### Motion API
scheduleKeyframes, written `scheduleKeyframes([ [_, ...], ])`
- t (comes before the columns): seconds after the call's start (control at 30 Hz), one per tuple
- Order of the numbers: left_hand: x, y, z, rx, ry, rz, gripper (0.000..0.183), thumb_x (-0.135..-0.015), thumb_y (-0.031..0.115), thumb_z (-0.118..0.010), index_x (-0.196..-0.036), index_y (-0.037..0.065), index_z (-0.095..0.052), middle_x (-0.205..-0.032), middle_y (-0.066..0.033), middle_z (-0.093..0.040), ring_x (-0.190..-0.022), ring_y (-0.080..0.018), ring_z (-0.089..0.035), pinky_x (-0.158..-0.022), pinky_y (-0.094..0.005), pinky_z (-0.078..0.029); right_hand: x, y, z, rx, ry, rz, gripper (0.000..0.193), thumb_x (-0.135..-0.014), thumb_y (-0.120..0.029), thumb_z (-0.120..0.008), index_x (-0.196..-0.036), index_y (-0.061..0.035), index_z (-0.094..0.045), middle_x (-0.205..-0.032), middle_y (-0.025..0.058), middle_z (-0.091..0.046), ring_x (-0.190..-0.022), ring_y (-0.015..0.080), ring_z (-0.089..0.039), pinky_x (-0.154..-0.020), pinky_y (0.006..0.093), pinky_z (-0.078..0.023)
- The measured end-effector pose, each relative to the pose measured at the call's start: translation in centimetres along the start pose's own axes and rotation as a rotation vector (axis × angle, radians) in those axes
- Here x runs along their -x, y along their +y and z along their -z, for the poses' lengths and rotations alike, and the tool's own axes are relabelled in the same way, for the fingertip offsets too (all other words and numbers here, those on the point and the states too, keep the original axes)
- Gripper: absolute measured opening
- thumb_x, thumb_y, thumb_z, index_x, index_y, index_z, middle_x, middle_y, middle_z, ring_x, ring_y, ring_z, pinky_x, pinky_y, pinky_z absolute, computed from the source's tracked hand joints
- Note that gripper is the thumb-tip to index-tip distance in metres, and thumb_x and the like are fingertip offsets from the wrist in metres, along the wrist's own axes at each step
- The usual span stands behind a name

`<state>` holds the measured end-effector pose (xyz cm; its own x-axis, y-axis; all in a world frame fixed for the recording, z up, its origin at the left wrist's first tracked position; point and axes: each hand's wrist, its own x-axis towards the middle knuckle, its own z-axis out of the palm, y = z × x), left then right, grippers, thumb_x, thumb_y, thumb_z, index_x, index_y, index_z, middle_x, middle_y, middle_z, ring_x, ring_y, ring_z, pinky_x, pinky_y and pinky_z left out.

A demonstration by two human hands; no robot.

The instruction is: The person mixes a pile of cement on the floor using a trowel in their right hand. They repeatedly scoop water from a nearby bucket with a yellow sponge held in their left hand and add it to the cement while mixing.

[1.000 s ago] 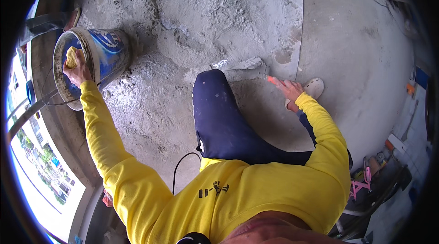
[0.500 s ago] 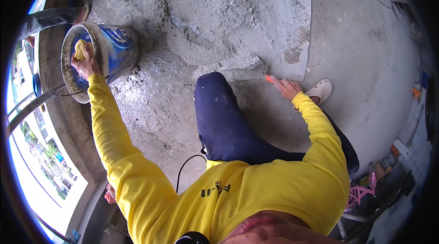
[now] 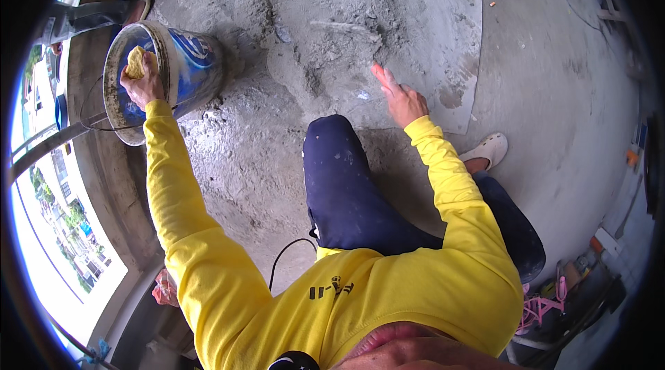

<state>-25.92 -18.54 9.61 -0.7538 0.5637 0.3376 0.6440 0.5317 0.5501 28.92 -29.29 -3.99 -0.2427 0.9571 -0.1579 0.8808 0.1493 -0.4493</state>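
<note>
While my left hand (image 3: 144, 86) grips a yellow sponge (image 3: 136, 63) at the upper left of the frame, the sponge sits beyond my palm, between digits closed on it, in front of the mouth of the blue bucket (image 3: 204, 58). Its longer axis runs nearly up and down the picture. Right of upper centre, my right hand (image 3: 404, 101) is wrapped around an orange handle (image 3: 378, 72), whose far end sticks out past my fingers. It slants, pointing to the upper left, toward gray mortar (image 3: 325, 6); whatever it carries there I cannot make out.
</note>
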Motion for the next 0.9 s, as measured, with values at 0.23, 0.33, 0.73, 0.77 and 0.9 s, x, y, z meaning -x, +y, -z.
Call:
scheduleKeyframes([
  [0.23, 0.6, 0.4, 0.6, 0.003, -0.018, 0.04, 0.084, -0.072, 0.062, -0.075, -0.132, 0.009, -0.049, -0.126, -0.0199, -0.059, -0.117, -0.0367, -0.057, -0.099, -0.042, -0.044, 8.5, 1.9, 2.7, 0.05, -0.251, 0.192, 0.058, -0.094, -0.019, -0.053, -0.149, -0.0219, -0.035, -0.086, 0.0181, -0.062, -0.073, 0.0426, -0.065, -0.067, 0.0522, -0.052],
  [0.33, 0.3, -0.1, 0.3, 0.019, -0.008, 0.036, 0.083, -0.072, 0.062, -0.075, -0.131, 0.009, -0.049, -0.124, -0.0181, -0.06, -0.116, -0.035, -0.058, -0.099, -0.041, -0.044, 12.1, 2.9, -0.7, 0.19, -0.427, 0.24, 0.065, -0.091, -0.014, -0.052, -0.151, -0.0264, -0.031, -0.094, 0.0178, -0.058, -0.079, 0.0417, -0.065, -0.068, 0.0543, -0.052],
  [0.73, 0.4, 0.0, 0.2, 0.019, -0.007, 0.009, 0.085, -0.07, 0.064, -0.075, -0.129, 0.007, -0.051, -0.122, -0.0185, -0.06, -0.114, -0.0341, -0.059, -0.099, -0.0407, -0.044, 9.6, -5.3, -8.8, 0.027, -0.313, 0.018, 0.073, -0.084, -0.006, -0.055, -0.15, -0.0257, -0.032, -0.101, 0.0196, -0.059, -0.087, 0.0439, -0.065, -0.074, 0.0557, -0.051],
  [0.77, 0.3, 0.2, 0.2, 0.031, -0.012, 0.012, 0.081, -0.072, 0.062, -0.075, -0.129, 0.009, -0.051, -0.123, -0.0175, -0.06, -0.114, -0.0337, -0.058, -0.099, -0.0414, -0.044, 9.3, -5.4, -8.0, 0.039, -0.301, 0.032, 0.072, -0.083, -0.007, -0.055, -0.149, -0.025, -0.032, -0.101, 0.0198, -0.059, -0.087, 0.0443, -0.065, -0.075, 0.0555, -0.051],
  [0.9, 0.3, 0.1, 0.8, 0.031, -0.026, 0.031, 0.077, -0.074, 0.059, -0.074, -0.13, 0.012, -0.05, -0.125, -0.0161, -0.058, -0.117, -0.0331, -0.056, -0.1, -0.0425, -0.043, 7.7, -4.7, -5.7, 0.027, -0.273, 0.095, 0.062, -0.088, -0.014, -0.057, -0.147, -0.0209, -0.037, -0.087, 0.0193, -0.061, -0.084, 0.0432, -0.066, -0.073, 0.0546, -0.051],
])
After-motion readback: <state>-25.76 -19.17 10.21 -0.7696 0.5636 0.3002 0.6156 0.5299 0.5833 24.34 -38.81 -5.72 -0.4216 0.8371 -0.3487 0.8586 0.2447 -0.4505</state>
